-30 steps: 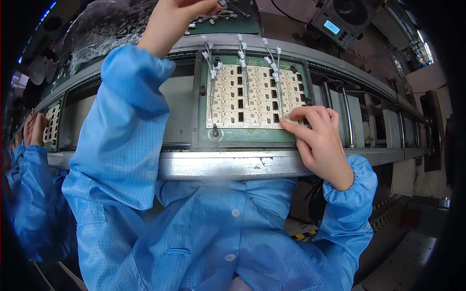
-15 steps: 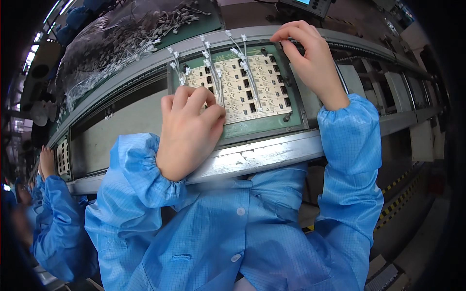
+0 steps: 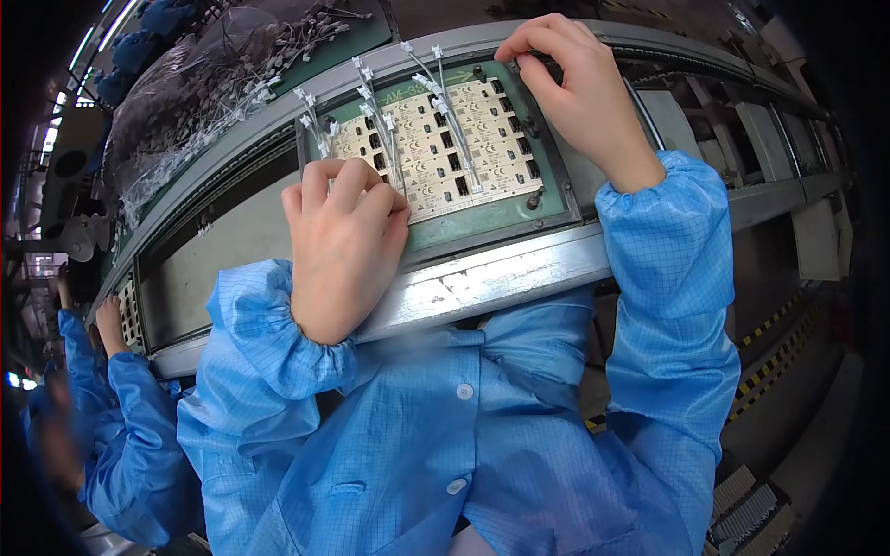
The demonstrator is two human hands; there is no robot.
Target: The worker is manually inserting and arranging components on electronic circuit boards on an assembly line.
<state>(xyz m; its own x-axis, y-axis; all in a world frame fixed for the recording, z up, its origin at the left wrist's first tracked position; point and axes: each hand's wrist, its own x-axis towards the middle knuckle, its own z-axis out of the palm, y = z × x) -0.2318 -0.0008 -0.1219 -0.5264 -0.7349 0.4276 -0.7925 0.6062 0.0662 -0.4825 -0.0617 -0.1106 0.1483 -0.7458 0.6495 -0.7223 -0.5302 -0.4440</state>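
A panel of cream circuit boards (image 3: 482, 139) with black parts lies in a green fixture (image 3: 547, 199) on the rail line. White wire leads with connectors (image 3: 443, 104) cross it in several strands, their far ends sticking out past the fixture's far edge. My left hand (image 3: 341, 250) is bent over the panel's near left corner, fingers curled together; its fingertips and anything in them are hidden. At the fixture's far right corner my right hand (image 3: 577, 93) holds thumb and forefinger close together beside the far rail. What lies between those tips, if anything, is too small to make out.
A metal rail (image 3: 501, 273) runs along my front. Beyond the far rail, a pile of white wire leads (image 3: 232, 69) lies on clear plastic. At the left, a co-worker's hand (image 3: 111, 324) is by another board panel (image 3: 130, 310). Yellow-black floor tape (image 3: 769, 375) shows at the right.
The view has shifted, so the fixture and panel sit a little further left and up. Both hands keep nearly the same places over the fixture. Another raised arm shows at the far left.
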